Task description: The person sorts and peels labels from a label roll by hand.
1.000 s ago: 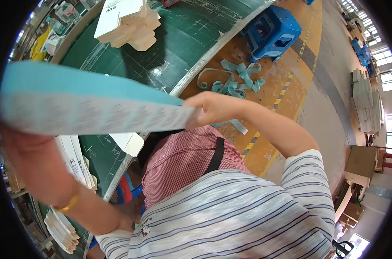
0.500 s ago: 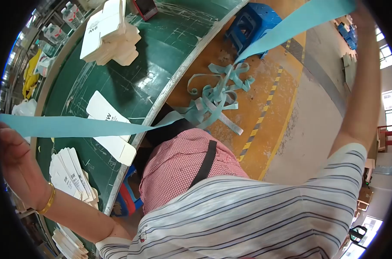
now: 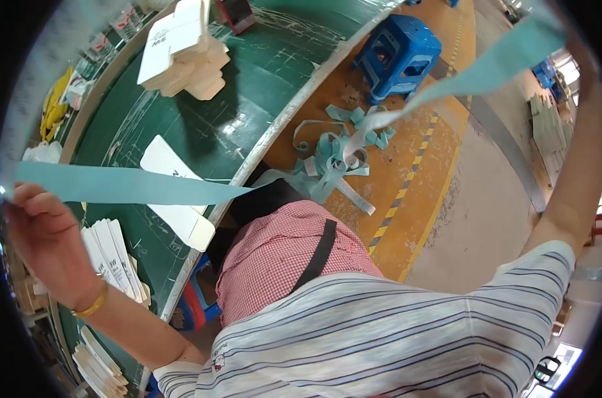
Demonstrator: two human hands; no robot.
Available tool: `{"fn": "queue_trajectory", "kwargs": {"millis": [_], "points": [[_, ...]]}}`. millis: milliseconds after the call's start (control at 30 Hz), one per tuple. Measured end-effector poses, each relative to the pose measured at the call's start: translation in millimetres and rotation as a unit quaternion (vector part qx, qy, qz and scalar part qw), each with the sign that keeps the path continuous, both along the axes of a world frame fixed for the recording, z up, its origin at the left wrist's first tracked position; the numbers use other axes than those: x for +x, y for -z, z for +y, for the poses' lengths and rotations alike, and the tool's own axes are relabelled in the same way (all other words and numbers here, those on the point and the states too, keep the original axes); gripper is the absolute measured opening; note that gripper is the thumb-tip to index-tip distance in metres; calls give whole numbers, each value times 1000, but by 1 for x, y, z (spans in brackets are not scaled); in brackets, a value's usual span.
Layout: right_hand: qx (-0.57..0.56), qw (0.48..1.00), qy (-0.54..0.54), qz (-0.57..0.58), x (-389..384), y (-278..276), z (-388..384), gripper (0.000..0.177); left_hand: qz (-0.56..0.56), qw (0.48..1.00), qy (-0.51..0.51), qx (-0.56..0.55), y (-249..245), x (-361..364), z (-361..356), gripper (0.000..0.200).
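A long light-blue ribbon (image 3: 132, 184) stretches to the left over the green table, its end at the fingertips of my left hand (image 3: 52, 242), which are closed on it. My right hand (image 3: 576, 46) is raised at the upper right edge, dim and partly out of view. It holds another length of light-blue ribbon (image 3: 490, 63), which runs up from the floor, blurred. A loose tangle of ribbon (image 3: 334, 156) lies on the floor beside the table. White flat cartons (image 3: 175, 166) rest on the table under the left length.
The green table (image 3: 261, 60) bears a stack of white cartons (image 3: 178, 50), a fanned carton pile (image 3: 112, 255) and a red-edged device (image 3: 236, 14). Bottles (image 3: 125, 23) stand beyond its rim. A blue stool (image 3: 400, 56) is on the floor near a striped line (image 3: 407, 179).
My left hand has shifted a little right and down in view with its ribbon length. The right-hand length has moved down and right. The view has shifted slightly.
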State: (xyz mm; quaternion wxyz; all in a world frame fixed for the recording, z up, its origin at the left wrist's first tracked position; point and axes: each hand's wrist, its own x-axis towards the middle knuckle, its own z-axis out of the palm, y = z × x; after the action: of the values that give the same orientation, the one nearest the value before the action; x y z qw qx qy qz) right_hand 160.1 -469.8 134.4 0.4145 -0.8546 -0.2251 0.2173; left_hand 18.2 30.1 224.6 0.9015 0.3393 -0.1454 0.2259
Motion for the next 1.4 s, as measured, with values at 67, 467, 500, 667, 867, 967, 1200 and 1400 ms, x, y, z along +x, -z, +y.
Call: {"fn": "queue_trajectory", "kwargs": {"millis": [67,467,500,667,867,967,1200,1400], "points": [[-143,983,38,-105,120,-75,-61,28,31,999,-34,21,36,-6,-14,20],[103,959,-224,139,15,17,186,22,393,882,14,260,133,12,-134,25],[127,957,-228,127,12,23,195,20,392,887,0,246,133,9,-129,28],[215,955,-182,94,-2,41,229,14,358,866,-208,279,153,-4,-97,42],[216,939,-261,-52,-2,48,249,14,309,848,-164,397,153,-7,-97,48],[249,940,-178,-151,-12,51,265,18,317,855,-158,378,165,-8,-93,38],[169,957,-228,60,-12,70,277,20,348,867,-189,303,164,-11,-79,25],[154,970,-172,75,-16,82,291,20,384,867,-157,275,172,-13,-66,23]]}}
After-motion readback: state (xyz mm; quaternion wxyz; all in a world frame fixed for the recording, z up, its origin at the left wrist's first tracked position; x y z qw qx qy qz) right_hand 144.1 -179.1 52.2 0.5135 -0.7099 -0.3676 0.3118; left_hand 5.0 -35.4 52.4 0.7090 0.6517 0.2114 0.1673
